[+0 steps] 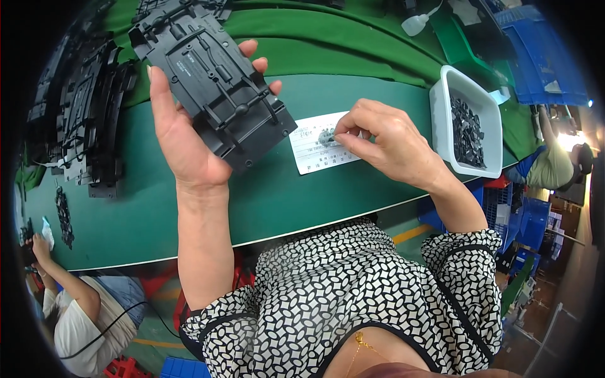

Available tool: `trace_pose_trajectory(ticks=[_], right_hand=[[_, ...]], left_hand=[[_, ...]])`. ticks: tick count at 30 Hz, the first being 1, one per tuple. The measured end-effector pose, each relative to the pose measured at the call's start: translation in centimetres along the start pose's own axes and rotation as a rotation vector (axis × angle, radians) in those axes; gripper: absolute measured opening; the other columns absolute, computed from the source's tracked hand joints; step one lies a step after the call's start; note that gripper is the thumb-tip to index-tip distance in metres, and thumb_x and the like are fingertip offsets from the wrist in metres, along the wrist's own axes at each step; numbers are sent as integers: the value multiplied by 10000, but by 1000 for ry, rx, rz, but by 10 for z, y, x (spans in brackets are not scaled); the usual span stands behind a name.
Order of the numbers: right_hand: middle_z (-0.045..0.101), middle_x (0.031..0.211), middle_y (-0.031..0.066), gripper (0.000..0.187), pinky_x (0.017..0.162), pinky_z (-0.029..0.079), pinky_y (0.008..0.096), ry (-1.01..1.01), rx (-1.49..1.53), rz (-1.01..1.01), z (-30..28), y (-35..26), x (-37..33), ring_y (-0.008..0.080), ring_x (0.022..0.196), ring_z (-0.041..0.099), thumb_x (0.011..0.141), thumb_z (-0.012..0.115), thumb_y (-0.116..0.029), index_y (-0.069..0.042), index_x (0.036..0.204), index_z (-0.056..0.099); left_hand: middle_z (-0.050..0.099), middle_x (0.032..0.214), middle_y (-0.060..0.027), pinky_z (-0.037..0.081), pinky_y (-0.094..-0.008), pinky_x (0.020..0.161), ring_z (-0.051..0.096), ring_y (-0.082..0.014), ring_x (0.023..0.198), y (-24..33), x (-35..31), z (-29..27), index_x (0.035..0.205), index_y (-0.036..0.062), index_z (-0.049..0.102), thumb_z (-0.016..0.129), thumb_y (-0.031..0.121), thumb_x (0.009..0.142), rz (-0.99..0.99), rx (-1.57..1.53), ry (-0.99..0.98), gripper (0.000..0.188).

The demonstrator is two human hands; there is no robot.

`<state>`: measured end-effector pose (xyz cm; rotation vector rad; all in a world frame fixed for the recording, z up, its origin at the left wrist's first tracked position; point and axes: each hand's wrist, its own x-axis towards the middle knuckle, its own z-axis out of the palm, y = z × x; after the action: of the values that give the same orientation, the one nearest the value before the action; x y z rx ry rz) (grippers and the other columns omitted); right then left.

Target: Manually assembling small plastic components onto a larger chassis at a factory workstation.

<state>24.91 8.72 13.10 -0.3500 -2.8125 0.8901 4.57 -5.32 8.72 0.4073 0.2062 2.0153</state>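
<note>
A black moulded plastic chassis plate point(208, 79), with raised rods and ribs on its face, rests tilted in my left hand point(186, 148). My thumb lies along its left edge, and the other fingertips show at its right edge. To the right, my right hand point(397, 138) has thumb and forefinger pinched together over a white printed paper slip point(312, 162) on the table. Small greyish pieces point(326, 136) lie on the slip beside those fingertips. Whatever the pinch holds is too small to make out.
A white bin point(443, 123) of small black parts point(467, 135) stands at the right. Similar black plates point(88, 116) are stacked at the left, near a small dark cluster point(63, 217). Green cloth point(340, 53) drapes the back of the green table point(283, 205). A co-worker's hand point(41, 249) shows far left.
</note>
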Motion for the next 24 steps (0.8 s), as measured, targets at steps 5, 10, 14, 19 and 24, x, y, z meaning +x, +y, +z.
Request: trace_pose_trajectory(ticks=[5,10,14,19,24], right_hand=[[588,769,93,102,596,474,300,-26,-17,46,4,4,4,193,674,586,806,666,-65,12,862,630],[608,774,119,108,673,484,370,-14,-31,54,4,3,5,281,741,607,798,629,-96,7,832,635],[581,760,96,70,643,484,360,61,-99,-139,5,6,5,262,731,593,769,648,-52,-14,818,615],[579,779,77,142,603,473,345,75,-254,-365,12,9,-2,241,703,576,714,700,-8,-27,826,613],[568,763,77,126,611,475,350,57,-229,-348,5,5,-2,244,702,571,727,694,-22,-26,814,602]], left_hand=[[468,1314,-232,435,-551,968,540,-341,1107,-1,0,4,1401,21,320,339,577,940,0,3,13,722],[473,1309,-233,445,-544,958,543,-334,1100,-1,-1,4,1396,13,325,329,578,943,5,9,22,724],[479,1304,-234,453,-534,953,545,-330,1096,-1,-2,6,1387,6,337,310,581,946,15,22,33,725],[475,1307,-242,460,-524,952,546,-330,1095,0,-1,8,1375,1,359,281,586,951,21,40,35,726],[476,1307,-243,461,-524,952,546,-330,1095,0,0,10,1373,0,363,277,590,951,15,35,39,730]])
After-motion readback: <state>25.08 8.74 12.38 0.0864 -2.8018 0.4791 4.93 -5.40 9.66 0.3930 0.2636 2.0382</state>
